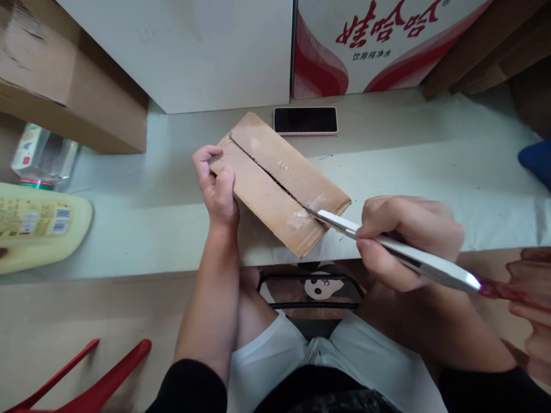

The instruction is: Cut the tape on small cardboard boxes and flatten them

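Pale tabletop (408, 155); cardboard box (273, 195), its left end in the left hand (218, 186).

We find a box (273, 198) at the front of the table (408, 155), left grip (216, 183) on its left, knife (434, 266) in right grip (415, 226) at its right; behind it, a phone (305, 121); far left, a bottle (43, 154).

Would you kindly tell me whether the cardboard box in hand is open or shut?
Shut: the cardboard box has both flaps lying flat, meeting at a narrow dark seam. The utility knife meets it.
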`<state>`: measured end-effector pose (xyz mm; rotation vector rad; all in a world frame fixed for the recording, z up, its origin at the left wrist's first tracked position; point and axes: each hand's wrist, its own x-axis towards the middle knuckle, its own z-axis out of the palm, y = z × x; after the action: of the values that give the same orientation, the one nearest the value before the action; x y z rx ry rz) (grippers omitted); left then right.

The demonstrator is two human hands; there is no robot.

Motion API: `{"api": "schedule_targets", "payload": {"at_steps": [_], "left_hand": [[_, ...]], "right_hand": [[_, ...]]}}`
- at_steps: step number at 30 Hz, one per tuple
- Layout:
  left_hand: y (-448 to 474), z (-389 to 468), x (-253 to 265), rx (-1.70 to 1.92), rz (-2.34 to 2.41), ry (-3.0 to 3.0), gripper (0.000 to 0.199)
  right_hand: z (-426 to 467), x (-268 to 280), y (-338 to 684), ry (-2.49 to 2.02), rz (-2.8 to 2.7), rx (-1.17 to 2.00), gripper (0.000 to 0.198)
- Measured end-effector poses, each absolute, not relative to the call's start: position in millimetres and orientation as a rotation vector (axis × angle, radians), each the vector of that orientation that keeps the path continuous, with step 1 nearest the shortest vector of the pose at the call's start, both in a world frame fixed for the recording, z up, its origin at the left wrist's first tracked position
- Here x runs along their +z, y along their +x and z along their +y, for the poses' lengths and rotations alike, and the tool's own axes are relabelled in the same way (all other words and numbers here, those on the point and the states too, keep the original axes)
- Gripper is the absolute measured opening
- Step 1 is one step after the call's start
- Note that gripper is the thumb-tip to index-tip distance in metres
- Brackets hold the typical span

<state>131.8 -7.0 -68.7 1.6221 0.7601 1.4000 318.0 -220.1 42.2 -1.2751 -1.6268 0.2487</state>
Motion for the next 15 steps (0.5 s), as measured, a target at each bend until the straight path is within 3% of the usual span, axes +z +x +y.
{"api": "schedule_targets", "payload": {"at_steps": [15], "left_hand": [[131.5,-4.2,-74.6,1.388,0.789,1.73,0.053]], "right_hand": [[-229.8,46.2,311.1,-1.375,-1.471,0.258,0.012]]}}
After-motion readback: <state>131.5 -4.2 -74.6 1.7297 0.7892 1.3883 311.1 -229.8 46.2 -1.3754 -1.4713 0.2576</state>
